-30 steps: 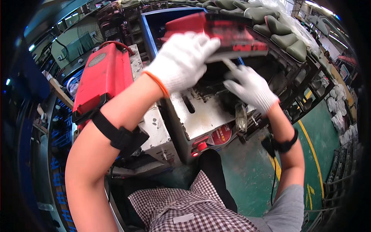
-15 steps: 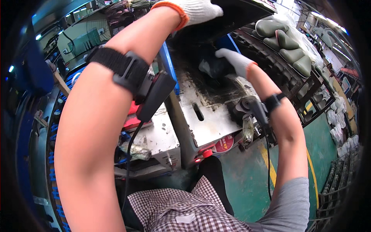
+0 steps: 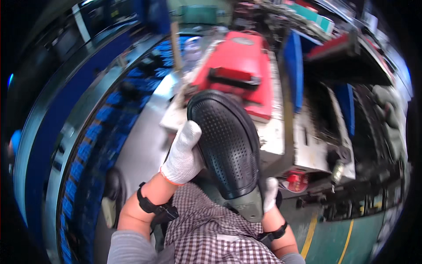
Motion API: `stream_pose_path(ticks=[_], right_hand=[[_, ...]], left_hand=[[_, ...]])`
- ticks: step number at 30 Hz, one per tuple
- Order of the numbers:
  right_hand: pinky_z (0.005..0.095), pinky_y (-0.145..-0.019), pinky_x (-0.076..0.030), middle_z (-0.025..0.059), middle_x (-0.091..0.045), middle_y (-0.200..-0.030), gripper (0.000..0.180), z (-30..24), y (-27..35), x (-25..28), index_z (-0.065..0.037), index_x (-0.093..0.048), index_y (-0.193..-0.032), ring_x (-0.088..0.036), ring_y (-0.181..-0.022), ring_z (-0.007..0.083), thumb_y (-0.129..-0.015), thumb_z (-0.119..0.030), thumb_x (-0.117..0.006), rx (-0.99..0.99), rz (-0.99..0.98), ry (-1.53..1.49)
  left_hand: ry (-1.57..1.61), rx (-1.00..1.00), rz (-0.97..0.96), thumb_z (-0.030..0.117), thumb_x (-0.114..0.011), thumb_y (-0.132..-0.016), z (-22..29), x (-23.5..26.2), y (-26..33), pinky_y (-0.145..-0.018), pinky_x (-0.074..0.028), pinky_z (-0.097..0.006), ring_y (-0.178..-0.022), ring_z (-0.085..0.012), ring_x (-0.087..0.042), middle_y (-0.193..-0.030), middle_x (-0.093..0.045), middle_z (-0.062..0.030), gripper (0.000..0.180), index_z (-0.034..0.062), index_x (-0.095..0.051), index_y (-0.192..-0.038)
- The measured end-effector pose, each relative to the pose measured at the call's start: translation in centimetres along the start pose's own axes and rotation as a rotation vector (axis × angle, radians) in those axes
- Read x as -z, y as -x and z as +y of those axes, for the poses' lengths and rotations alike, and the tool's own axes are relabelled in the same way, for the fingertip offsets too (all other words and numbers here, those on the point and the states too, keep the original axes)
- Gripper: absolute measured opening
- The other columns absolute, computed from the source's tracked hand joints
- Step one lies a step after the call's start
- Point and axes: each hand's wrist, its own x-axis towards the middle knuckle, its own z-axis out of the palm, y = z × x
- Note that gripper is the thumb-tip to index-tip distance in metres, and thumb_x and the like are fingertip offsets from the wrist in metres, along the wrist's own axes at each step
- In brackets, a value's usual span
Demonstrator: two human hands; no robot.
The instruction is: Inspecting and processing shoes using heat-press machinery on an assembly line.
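Head view: left hand (image 3: 183,154) clasping black pad (image 3: 228,143); right hand (image 3: 270,193) cupped beneath, fingers hidden. Best kept supported at both ends.

Black perforated curved pad (image 3: 228,149), grey-green lower end, held upright above lap

The pad (image 3: 228,145) is black with a fine dotted grid and a grey-green lower tip, and just below it lies a shirt (image 3: 211,233) checked in brown and white. Both hands, left hand (image 3: 182,154) and right hand (image 3: 269,193), beside the pad wear white knit gloves, the left one's cuff edged orange. Above the pad sits a red case (image 3: 237,66) with a black handle.
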Motion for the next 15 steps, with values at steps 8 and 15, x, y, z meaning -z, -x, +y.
stream_pose_path(ticks=[8,15], right_hand=[[0.0610,-0.111,-0.047,0.0185,-0.056,-0.149,0.063,18.8,-7.3,5.4,-0.007,-0.047,-0.152,-0.058,-0.133,0.0368,-0.102,-0.044,-0.058,-0.630,0.003,-0.168],[0.0633,-0.117,-0.040,0.0105,-0.054,-0.152,0.057,23.9,-7.8,5.8,-0.016,-0.045,-0.153,-0.054,-0.138,0.0338,-0.105,-0.045,-0.057,-0.676,-0.137,-0.129]], left_hand=[[-0.285,-0.020,0.425,0.020,-0.080,-0.083,4.4,13.4,11.1,-0.104,-0.051,-0.035,-0.111,-0.0179,-0.064,-0.121,-0.067,-0.0070,0.063,0.0001,-0.055,-0.137],[-0.301,-0.004,0.476,0.009,-0.082,-0.078,3.5,20.7,15.1,-0.106,-0.049,-0.034,-0.115,-0.0167,-0.062,-0.124,-0.067,-0.0059,0.067,-0.0004,-0.056,-0.140]])
